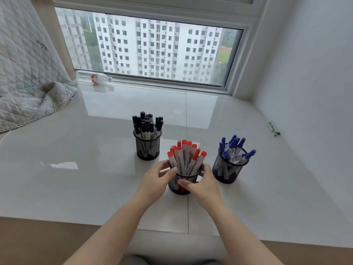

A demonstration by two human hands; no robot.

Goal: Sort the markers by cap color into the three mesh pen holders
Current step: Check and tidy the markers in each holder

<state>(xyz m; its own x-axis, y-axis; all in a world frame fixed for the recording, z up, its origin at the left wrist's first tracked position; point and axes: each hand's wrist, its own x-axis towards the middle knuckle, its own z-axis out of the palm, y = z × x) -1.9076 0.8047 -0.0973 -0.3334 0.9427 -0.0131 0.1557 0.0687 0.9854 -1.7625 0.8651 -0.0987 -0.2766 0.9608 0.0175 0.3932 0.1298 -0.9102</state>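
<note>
Three black mesh pen holders stand on the glossy white sill. The nearest one, the middle holder (176, 181), is full of several red-capped markers (186, 157). My left hand (157, 178) wraps its left side and my right hand (202, 185) wraps its right side and front, thumb across the mesh. The far left holder (148, 147) carries several black-capped markers (146, 124). To the right, another holder (227, 172) has several blue-capped markers (234, 148) leaning right. No loose markers lie on the surface.
A quilted grey blanket (28, 79) drapes over the sill's left end. A plastic bottle (95, 78) lies on its side by the window frame. Some thin green pens (273, 128) rest against the right wall. The sill's front edge runs below my forearms.
</note>
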